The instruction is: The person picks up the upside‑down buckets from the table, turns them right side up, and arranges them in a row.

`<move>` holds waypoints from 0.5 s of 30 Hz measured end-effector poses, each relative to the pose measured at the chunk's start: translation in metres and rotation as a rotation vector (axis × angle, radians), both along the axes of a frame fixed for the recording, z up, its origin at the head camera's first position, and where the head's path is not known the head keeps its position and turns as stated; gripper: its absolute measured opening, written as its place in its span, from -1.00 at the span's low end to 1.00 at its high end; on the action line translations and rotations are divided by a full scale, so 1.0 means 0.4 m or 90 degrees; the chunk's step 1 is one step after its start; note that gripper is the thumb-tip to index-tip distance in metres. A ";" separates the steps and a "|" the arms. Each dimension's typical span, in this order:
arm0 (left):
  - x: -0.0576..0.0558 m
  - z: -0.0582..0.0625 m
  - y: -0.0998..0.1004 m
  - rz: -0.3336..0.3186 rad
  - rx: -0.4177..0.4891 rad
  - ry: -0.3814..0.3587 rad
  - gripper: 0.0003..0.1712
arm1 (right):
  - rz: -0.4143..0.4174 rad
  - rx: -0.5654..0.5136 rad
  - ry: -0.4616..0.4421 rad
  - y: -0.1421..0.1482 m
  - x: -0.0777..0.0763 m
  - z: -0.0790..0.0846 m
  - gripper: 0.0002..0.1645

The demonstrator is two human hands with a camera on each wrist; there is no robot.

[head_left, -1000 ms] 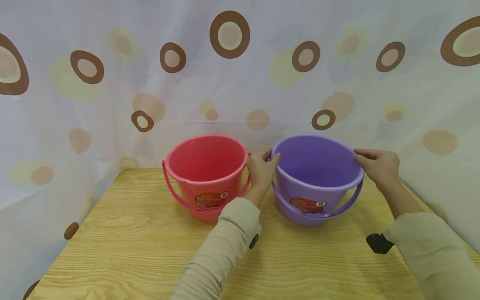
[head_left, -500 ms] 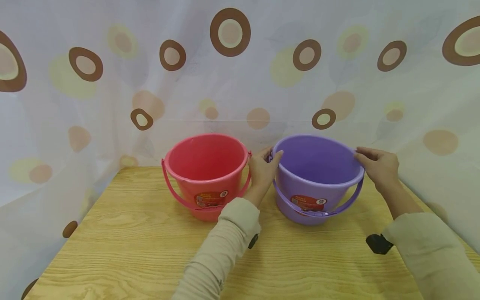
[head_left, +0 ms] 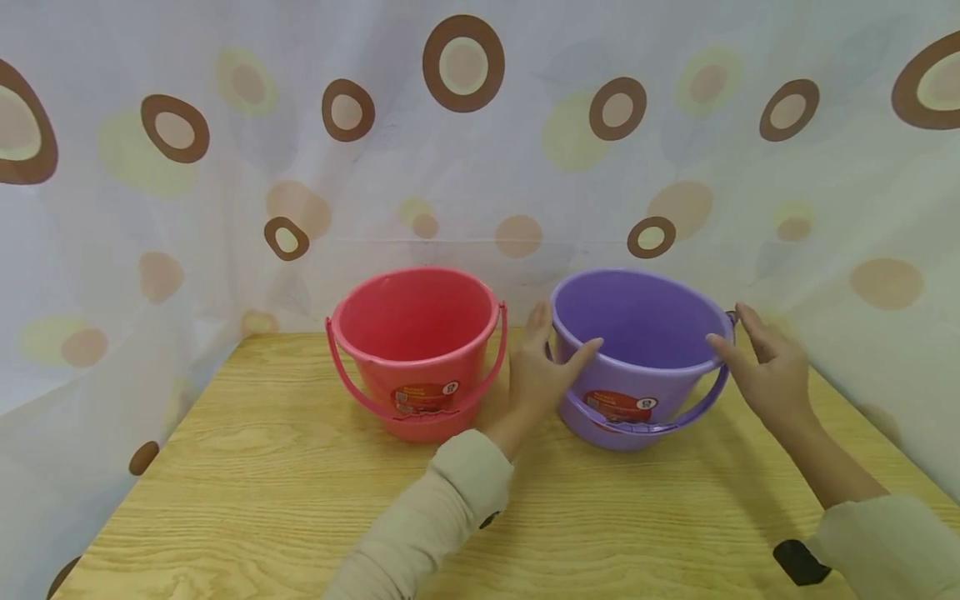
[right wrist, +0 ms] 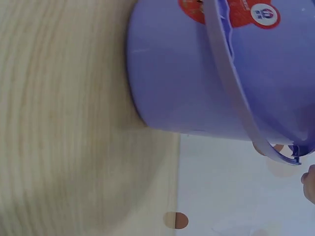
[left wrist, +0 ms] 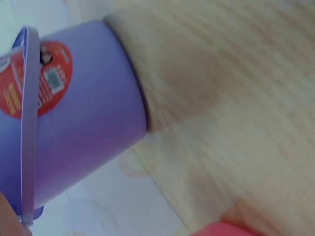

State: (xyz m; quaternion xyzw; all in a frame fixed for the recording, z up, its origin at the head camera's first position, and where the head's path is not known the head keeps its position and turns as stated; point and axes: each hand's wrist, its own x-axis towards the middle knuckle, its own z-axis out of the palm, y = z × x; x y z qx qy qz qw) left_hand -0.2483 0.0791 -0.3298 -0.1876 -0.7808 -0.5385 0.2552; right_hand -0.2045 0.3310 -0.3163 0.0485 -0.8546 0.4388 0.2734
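A purple bucket [head_left: 637, 323] stands upright on the wooden table, its handle [head_left: 697, 410] hanging down across the front over a red label. My left hand [head_left: 538, 377] is at its left side, fingers straight, the thumb spread in front of the rim. On the other side my right hand [head_left: 772, 379] has its fingers and thumb spread apart near the right rim and handle joint. Each wrist view shows the bucket's wall, as with the purple bucket [left wrist: 93, 108] in the left one. Only a bit of the right hand [right wrist: 309, 184] shows in its own wrist view.
A red bucket [head_left: 420, 321] with its handle lowered stands left of the purple one, close to my left hand. Behind the wooden table [head_left: 300, 500] hangs a white curtain [head_left: 465, 192] printed with brown and yellow ovals, which also runs along both sides.
Both hands have let go of the purple bucket's rim; their fingers have spread and they have come slightly nearer to me. The purple bucket sits marginally further right; the red bucket stays put.
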 end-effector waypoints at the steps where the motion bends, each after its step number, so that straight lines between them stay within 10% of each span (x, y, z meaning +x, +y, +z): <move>1: 0.006 -0.004 0.000 -0.003 -0.005 -0.003 -0.05 | 0.002 0.014 -0.001 0.000 0.007 -0.005 -0.25; 15: 0.035 -0.036 0.000 0.008 -0.091 0.023 0.02 | 0.004 0.054 -0.002 -0.018 0.044 -0.044 -0.12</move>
